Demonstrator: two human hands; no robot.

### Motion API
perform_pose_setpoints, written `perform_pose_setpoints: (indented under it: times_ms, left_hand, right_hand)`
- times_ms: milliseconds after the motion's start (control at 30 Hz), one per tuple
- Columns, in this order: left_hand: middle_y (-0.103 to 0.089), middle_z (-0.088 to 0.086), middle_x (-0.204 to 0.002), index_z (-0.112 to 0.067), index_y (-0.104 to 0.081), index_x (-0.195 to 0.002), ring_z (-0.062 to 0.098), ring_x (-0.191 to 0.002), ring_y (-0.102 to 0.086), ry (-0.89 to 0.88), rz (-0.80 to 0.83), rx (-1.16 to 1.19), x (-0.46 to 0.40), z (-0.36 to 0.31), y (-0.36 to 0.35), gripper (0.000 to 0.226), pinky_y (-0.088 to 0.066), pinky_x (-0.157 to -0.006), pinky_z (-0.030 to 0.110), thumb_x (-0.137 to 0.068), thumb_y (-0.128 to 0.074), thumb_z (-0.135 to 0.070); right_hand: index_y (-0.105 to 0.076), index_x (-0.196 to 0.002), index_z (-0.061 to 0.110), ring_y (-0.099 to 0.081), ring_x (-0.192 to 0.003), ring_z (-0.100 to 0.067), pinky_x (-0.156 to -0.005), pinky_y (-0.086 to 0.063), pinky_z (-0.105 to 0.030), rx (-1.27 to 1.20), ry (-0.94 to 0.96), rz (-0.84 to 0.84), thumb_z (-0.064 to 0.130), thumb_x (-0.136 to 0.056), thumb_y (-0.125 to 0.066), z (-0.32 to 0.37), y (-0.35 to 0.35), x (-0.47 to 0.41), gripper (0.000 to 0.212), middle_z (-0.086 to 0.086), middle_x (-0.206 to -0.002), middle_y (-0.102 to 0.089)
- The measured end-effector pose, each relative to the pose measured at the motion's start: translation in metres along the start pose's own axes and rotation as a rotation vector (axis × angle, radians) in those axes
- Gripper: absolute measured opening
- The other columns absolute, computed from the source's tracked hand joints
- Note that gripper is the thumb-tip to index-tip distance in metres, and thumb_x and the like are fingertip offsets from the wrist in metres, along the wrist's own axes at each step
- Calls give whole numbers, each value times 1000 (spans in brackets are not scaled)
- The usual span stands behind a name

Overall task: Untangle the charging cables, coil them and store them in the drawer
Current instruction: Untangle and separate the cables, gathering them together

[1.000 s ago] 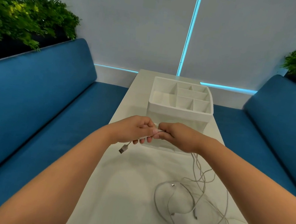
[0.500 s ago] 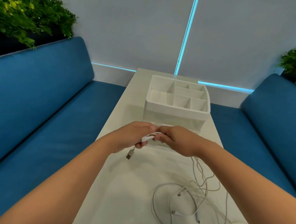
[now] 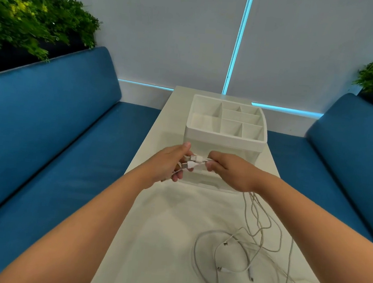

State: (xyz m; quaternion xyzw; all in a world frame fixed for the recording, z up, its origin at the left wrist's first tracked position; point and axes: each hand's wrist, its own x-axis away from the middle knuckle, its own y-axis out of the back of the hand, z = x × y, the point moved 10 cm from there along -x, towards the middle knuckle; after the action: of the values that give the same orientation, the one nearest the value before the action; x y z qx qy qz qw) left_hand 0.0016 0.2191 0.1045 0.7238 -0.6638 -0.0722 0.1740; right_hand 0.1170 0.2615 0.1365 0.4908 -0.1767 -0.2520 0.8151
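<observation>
White charging cables lie tangled in loose loops on the white table, near my right forearm. Strands rise from the pile to my hands. My left hand holds two white USB plug ends side by side, thumb up. My right hand pinches the same cables just right of the plugs. Both hands hover in front of a white desk organiser with open top compartments; its drawer front sits low behind my hands, partly hidden.
Blue padded benches run along both sides of the narrow table. Green plants stand behind the backrests at left and right. A pale wall with a glowing blue strip closes the far end.
The USB plug that hung below my left hand has been drawn up; two plugs now lie together in my left hand. My hands have parted slightly.
</observation>
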Motion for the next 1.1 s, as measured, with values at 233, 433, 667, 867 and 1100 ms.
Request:
perform_pose_setpoints:
  times_ms: [233,433,667,867,1100]
  left_hand:
    - [-58,-1,-76,-13,-58,-81,18,-78,-56,-36,-271,0,-1,10,16,61,-43,-75,30,-101,-24,-60]
    - [-55,-4,-73,-19,-60,-79,14,-69,-49,-80,-129,-184,-1,-12,-3,76,-38,-67,30,-88,-9,-76]
    - [-59,2,-101,-15,-51,-99,22,-90,-55,-182,23,-307,-1,-21,-20,68,-45,-76,30,-80,-41,-80]
    - [-64,-5,-97,-25,-43,-109,11,-81,-62,-176,283,-378,-1,-10,-46,67,-52,-72,25,-65,-91,-41]
    - [-60,-7,-82,-22,-59,-92,11,-73,-55,-235,210,-627,-8,-1,-39,23,-42,-64,22,-101,-50,-42]
  right_hand:
    - [-49,-79,24,-46,-61,-12,-61,-44,-29,-165,-46,107,28,-103,-42,-4,-7,6,26,4,-71,-51]
    - [-50,-77,17,-51,-59,-14,-63,-46,-30,-167,-20,151,24,-102,-45,8,-18,1,26,3,-68,-54]
    - [-53,-81,17,-44,-57,-9,-61,-48,-26,-177,-55,213,20,-101,-45,3,-22,3,21,4,-64,-45]
    - [-59,-81,23,-47,-57,-6,-61,-49,-23,-220,-19,201,22,-101,-47,8,-21,3,23,4,-66,-49]
    - [-63,-92,17,-54,-58,-6,-63,-46,-22,-135,-67,224,25,-97,-57,-15,-21,13,11,7,-69,-59]
